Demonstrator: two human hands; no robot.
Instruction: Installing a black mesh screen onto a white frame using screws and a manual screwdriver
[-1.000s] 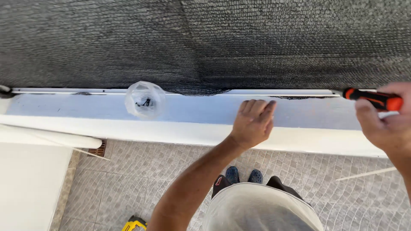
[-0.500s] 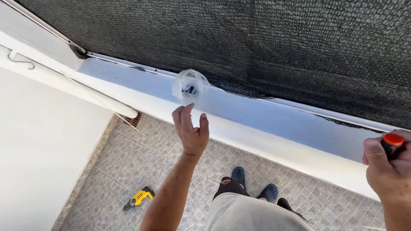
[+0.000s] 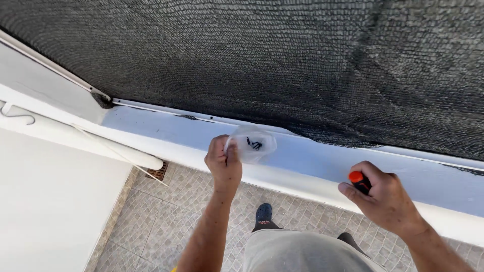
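Above tiled floor (image 3: 166, 211), white ledge (image 3: 302, 156)

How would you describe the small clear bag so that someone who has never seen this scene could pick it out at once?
Find the white ledge running below the dark mesh screen. Near its middle, the left hand grips a small clear plastic bag. It is the only see-through thing there, with a few small dark pieces inside, unlike the orange-tipped tool in the right hand.
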